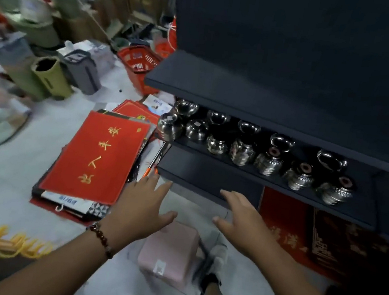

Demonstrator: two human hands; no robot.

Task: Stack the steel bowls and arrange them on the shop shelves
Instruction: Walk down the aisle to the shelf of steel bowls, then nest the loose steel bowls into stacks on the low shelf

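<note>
Risk noted: the red mat pile [93, 156] lies on the floor just beside the shelf end, a likely trip point. Left hand [142, 205] and right hand [243, 218] hover with fingers spread, grasping nothing. Stacked steel bowls [268, 160] crowd the lower shelf [209, 179]; a knock could topple them. Pink stool [167, 250] stands underfoot.
</note>
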